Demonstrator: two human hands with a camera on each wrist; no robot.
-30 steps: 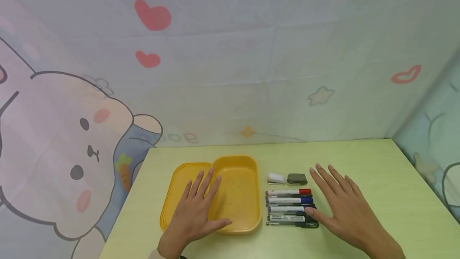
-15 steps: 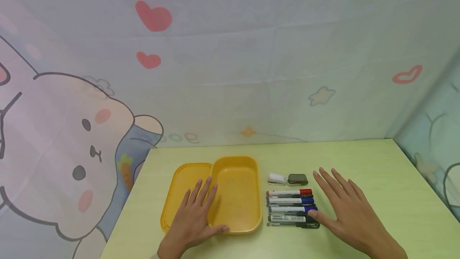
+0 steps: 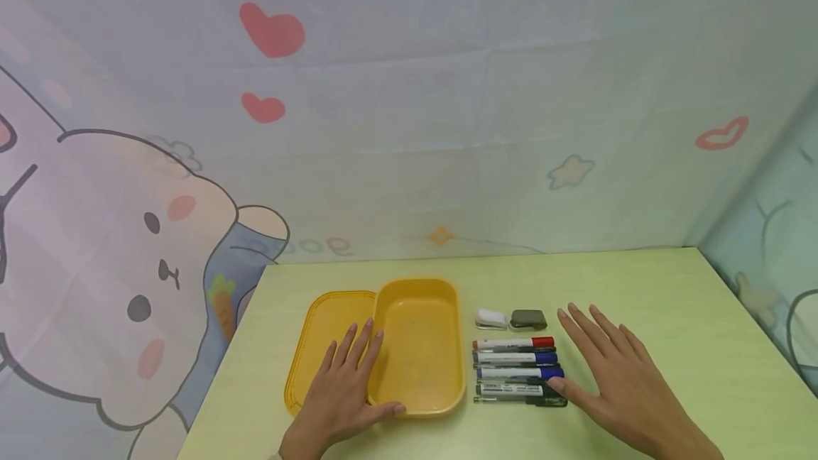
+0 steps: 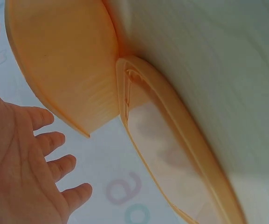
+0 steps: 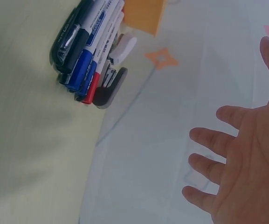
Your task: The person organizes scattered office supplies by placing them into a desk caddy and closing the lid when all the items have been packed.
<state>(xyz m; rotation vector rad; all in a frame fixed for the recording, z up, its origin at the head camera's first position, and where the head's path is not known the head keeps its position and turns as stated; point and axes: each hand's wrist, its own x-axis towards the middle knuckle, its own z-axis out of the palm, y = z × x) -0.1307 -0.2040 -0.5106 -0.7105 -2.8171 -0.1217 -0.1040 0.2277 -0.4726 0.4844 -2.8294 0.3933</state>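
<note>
Above the yellow lid and the left rim of the open yellow box hovers my left hand, fingers spread and holding nothing. The left wrist view shows it apart from the box wall. My right hand is also spread and empty, just right of a row of markers. In that row lie a red marker, two blue markers and a black marker, with thin black pens between and below them. Behind them sit a white stapler and a dark stapler.
Everything lies on a pale yellow-green table. Its back edge meets a hanging cloth printed with hearts and a rabbit. A dark cable hangs at the far right.
My left hand has drawn slightly back toward me and to the left. My right hand has shifted a little to the right and nearer. The objects stay in place.
</note>
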